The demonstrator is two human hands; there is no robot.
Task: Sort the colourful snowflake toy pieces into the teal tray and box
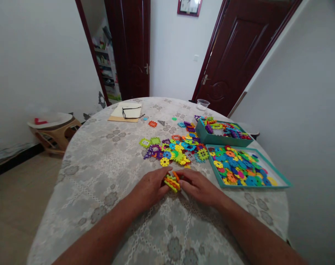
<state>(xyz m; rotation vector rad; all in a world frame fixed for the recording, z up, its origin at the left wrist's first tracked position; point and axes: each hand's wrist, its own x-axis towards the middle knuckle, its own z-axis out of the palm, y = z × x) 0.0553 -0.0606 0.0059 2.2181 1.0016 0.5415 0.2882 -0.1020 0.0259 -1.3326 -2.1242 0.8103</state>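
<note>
Between my two hands, low over the near middle of the table, is a small assembly of interlocking plastic pieces [171, 183] in yellow-green and orange. My left hand [150, 185] grips its left side, thumb and fingers closed around it. On the other side, my right hand [199, 186] pinches the right edge, where an orange piece stands up at an angle. Just beyond my fingers spreads a loose pile of colourful interlocking plastic pieces [180, 147], with notched discs and square frames among them. Parts of the assembly are hidden behind my fingers.
Right of the pile, a shallow teal tray [277, 175] holds many notched discs. Behind it stands a deeper teal box [225, 139] full of pieces. Eyeglasses [124, 113] lie on a notebook [117, 118] at the far left. A clear plastic cup [203, 104] stands near the far edge.
</note>
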